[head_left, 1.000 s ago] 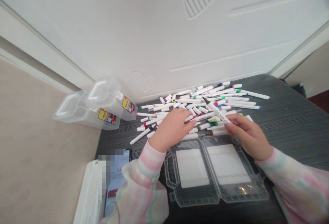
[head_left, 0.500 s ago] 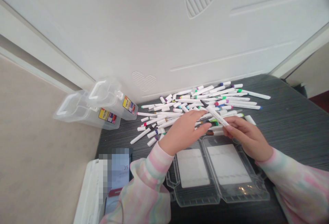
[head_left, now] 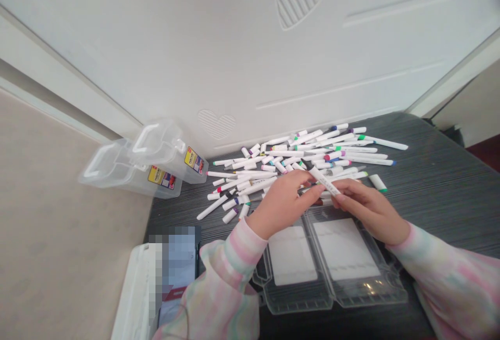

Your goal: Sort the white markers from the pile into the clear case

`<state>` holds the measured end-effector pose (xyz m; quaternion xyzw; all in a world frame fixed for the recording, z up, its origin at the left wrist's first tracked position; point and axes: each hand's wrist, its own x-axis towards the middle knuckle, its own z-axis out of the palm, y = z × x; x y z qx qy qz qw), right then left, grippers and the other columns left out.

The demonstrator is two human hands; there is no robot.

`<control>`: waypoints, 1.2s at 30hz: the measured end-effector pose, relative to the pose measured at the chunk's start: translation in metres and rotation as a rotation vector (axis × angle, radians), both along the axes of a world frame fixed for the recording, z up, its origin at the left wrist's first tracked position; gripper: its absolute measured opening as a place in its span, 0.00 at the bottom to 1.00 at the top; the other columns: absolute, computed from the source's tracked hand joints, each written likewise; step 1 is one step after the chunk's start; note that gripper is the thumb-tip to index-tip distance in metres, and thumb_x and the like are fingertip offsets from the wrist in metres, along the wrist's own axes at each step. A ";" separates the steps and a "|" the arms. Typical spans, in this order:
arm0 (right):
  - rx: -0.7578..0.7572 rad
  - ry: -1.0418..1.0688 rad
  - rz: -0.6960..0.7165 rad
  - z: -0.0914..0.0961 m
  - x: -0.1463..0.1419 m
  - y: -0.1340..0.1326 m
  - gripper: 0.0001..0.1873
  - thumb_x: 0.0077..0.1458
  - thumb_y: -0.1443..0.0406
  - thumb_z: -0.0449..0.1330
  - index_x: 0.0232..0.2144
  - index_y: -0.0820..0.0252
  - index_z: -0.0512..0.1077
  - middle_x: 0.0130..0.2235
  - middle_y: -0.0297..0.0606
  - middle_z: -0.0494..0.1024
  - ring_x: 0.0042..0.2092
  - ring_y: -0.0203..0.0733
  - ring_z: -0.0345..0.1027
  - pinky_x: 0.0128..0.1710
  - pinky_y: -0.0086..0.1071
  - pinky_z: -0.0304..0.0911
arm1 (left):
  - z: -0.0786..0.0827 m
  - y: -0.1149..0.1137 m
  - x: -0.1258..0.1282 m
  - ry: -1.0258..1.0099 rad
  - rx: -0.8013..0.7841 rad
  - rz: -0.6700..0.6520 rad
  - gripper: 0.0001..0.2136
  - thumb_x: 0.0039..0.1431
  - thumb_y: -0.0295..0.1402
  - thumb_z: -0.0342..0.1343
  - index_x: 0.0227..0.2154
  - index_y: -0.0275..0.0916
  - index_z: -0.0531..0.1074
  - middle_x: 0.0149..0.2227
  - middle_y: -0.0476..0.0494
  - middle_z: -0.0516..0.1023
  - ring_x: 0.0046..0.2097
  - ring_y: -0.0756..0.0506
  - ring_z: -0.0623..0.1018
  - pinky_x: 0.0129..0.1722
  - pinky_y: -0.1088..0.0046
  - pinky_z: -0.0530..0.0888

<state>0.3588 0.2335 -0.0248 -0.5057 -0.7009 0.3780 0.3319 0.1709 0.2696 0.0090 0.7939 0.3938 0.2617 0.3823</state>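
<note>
A white marker (head_left: pixel 324 180) with a dark tip is held slantwise over the clear case, its tip pointing up and left. My right hand (head_left: pixel 373 209) pinches its lower end between thumb and fingers. My left hand (head_left: pixel 283 194) closes with thumb and forefinger on the marker's side near the tip end. Beneath both hands lies an open clear plastic case (head_left: pixel 323 262) with white sheets in its two halves. A heap of white markers and caps (head_left: pixel 253 174) in many colours spreads behind my hands, partly hidden by them. One cap with a green end (head_left: pixel 377 183) lies beside my right hand.
Two clear plastic boxes (head_left: pixel 156 145) with handles and yellow labels stand at the left table edge. A phone or tablet (head_left: pixel 182 256) with a lit screen lies front left beside a white object (head_left: pixel 130 288). A white panelled door (head_left: pixel 234 43) rises behind the dark table (head_left: pixel 437 189).
My left thumb and forefinger have moved right and closed in on the marker. The marker has shifted slightly down and left with my right hand, and the green-ended cap shows more fully.
</note>
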 end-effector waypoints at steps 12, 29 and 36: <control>0.006 -0.030 0.064 0.006 -0.005 -0.002 0.11 0.54 0.62 0.49 0.36 0.59 0.66 0.26 0.35 0.71 0.28 0.36 0.64 0.28 0.29 0.61 | 0.001 0.000 -0.001 -0.059 -0.139 0.033 0.09 0.54 0.37 0.48 0.28 0.37 0.69 0.29 0.46 0.73 0.33 0.48 0.71 0.31 0.73 0.67; -0.010 0.108 -0.212 0.002 0.004 0.005 0.07 0.52 0.61 0.52 0.31 0.54 0.68 0.23 0.33 0.68 0.26 0.37 0.63 0.25 0.31 0.60 | 0.007 0.017 -0.029 -0.790 -0.425 0.339 0.04 0.49 0.30 0.51 0.25 0.37 0.69 0.25 0.50 0.71 0.29 0.52 0.70 0.31 0.76 0.67; 0.083 -0.008 -0.312 0.004 0.011 0.011 0.06 0.51 0.63 0.51 0.30 0.55 0.67 0.24 0.32 0.69 0.27 0.37 0.64 0.27 0.32 0.60 | 0.018 0.020 -0.037 -0.903 -0.405 0.413 0.04 0.47 0.30 0.51 0.23 0.36 0.68 0.24 0.51 0.68 0.27 0.53 0.69 0.28 0.78 0.67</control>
